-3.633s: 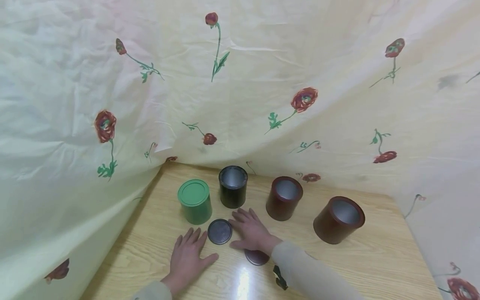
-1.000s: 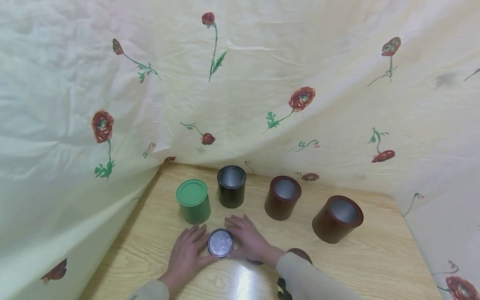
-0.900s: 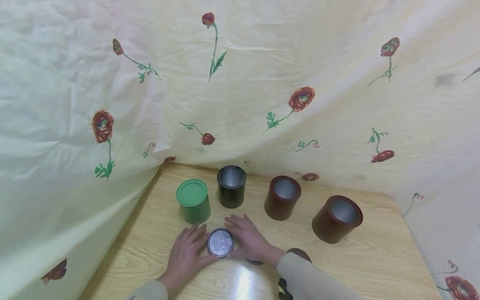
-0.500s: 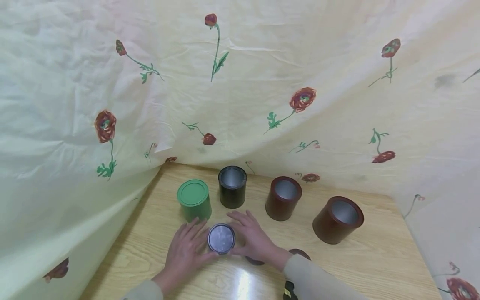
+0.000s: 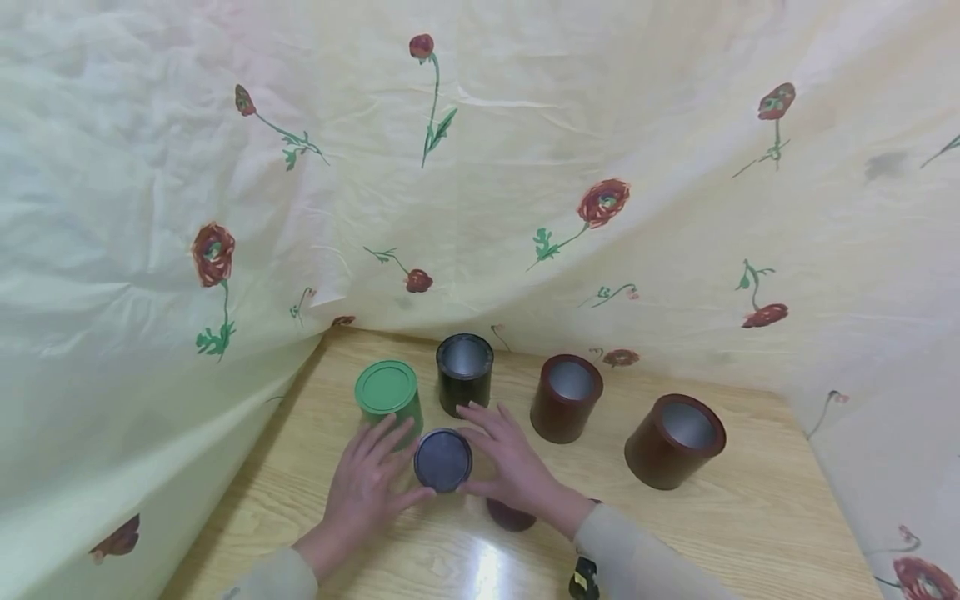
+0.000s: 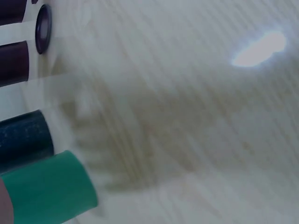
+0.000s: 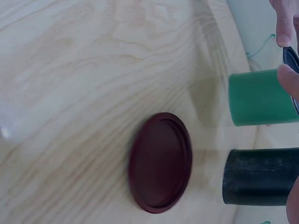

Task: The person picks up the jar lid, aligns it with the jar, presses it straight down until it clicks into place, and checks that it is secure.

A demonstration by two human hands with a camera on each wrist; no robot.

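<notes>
A round black lid (image 5: 443, 461) is held by its edges between my two hands, lifted off the table. My left hand (image 5: 367, 483) grips its left side with thumb and fingers, and my right hand (image 5: 513, 467) holds the right side. Just beyond stands an open black canister (image 5: 465, 379), its top uncovered. A green canister (image 5: 387, 387) with its lid on stands behind my left fingers. In the right wrist view fingertips pinch the black lid (image 7: 292, 60) in front of the green canister (image 7: 261, 98).
A dark red lid (image 5: 512, 515) lies flat under my right wrist; another round edge is mostly hidden behind my sleeve. Two open dark red canisters (image 5: 566, 400) (image 5: 673, 442) stand to the right. A flowered cloth (image 5: 480, 208) hangs behind and beside the wooden table (image 5: 750, 517).
The black lid has come up off the table and shifted away from me, toward the black canister, with both hands moving along. The canisters have stayed put.
</notes>
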